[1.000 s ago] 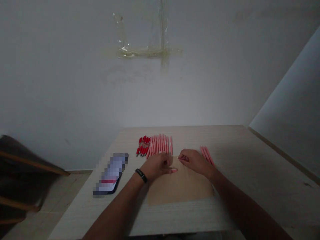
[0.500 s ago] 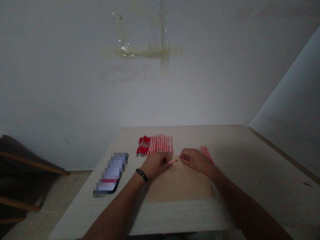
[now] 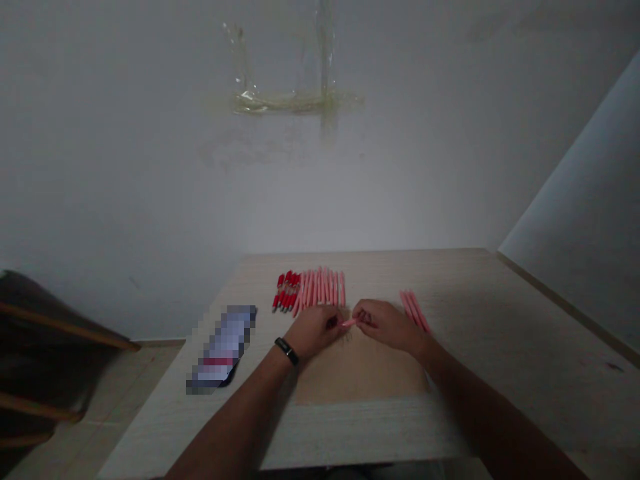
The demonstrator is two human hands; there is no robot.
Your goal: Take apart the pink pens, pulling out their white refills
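Observation:
A slim pink pen (image 3: 349, 323) spans the small gap between my two hands, above the brown sheet. My left hand (image 3: 316, 329), with a black band at the wrist, is closed on one end of it. The fingers of my right hand (image 3: 377, 321) pinch the other end. Both fists cover most of the pen, so its tip and any separate part are hidden. Just beyond my left hand lies a row of pink pens (image 3: 323, 287). Several more pink pens (image 3: 414, 311) lie beside my right hand.
Red pens or pen parts (image 3: 287, 291) lie left of the pink row. A phone (image 3: 223, 347) with a blurred screen rests on the left of the pale table (image 3: 340, 437). The brown sheet (image 3: 363, 373) lies under my hands. A wall (image 3: 400, 167) stands behind.
My right hand has moved slightly left toward my left hand. The gap at the pen's right end has closed, and both hands now meet on it.

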